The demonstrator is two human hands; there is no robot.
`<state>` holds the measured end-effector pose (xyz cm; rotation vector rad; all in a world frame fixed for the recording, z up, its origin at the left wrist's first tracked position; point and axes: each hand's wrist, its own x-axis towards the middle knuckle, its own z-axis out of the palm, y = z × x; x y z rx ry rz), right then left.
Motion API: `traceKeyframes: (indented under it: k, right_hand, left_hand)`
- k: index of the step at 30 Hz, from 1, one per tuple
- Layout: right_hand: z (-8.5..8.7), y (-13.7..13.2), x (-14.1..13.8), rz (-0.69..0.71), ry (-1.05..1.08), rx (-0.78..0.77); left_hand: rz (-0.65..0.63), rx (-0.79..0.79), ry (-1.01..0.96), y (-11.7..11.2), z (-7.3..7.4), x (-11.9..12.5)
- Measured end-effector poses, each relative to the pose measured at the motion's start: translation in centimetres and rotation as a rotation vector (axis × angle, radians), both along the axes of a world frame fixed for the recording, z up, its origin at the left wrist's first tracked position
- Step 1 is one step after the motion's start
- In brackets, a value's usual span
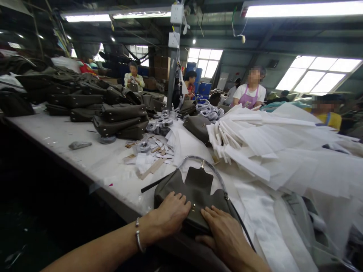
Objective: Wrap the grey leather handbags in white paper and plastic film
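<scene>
A dark olive handbag (197, 194) lies on the near part of the table, its pointed flap (199, 179) folded up and back. A metal clasp sits at the flap's tip, and a small gold-coloured lock (193, 207) shows on the front panel. Its wrapped handle (217, 170) arches behind the flap, and a dark strap trails at either side. My left hand (171, 213) rests on the bag's left front with fingers stretched out, its thumb hidden. Flat on the right front lies my right hand (222, 230), fingers extended, thumb apart near the lower edge.
Stacked dark bags (121, 119) fill the table's left and back. Paper and card scraps (154, 153) lie ahead, beside wrapped rolls (161, 122). White sheets (263, 136) are heaped right. A grey post (172, 71) stands behind. Several people work beyond, one in a purple apron (249, 99).
</scene>
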<state>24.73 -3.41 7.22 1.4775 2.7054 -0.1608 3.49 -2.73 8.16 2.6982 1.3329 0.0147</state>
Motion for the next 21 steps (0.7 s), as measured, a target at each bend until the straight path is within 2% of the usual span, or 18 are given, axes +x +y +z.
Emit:
traceKeyframes:
  k: [2,4,6,8,12,16,19,21]
  right_hand:
    - [1.4,0.3,-1.9,0.001,-0.031,-0.044]
    - [2.0,0.6,-3.3,0.02,-0.076,-0.049]
    - [1.8,1.0,-3.7,0.045,-0.116,-0.044]
    - [1.1,1.6,-3.1,0.108,-0.114,-0.027]
    - [-1.3,3.3,-0.1,0.302,-0.037,0.125]
    - [-5.0,4.3,2.3,0.414,-0.034,0.475]
    - [-8.0,4.7,3.3,0.476,0.032,0.769]
    - [-9.7,5.1,3.7,0.486,0.085,0.855]
  left_hand:
    - [0.024,0.008,0.011,0.1,-0.1,0.7]
    - [0.05,-0.005,0.04,0.2,-0.5,1.3]
    - [0.064,0.007,0.071,0.1,-1.1,1.8]
    - [0.081,0.084,0.091,-0.1,-1.7,2.4]
    - [0.158,0.188,0.12,-0.4,-3.5,3.8]
    - [0.221,0.334,0.128,-0.6,-5.2,5.2]
    - [0.165,0.451,0.116,-0.8,-5.0,4.6]
    - [0.104,0.467,0.117,-1.0,-4.1,3.2]
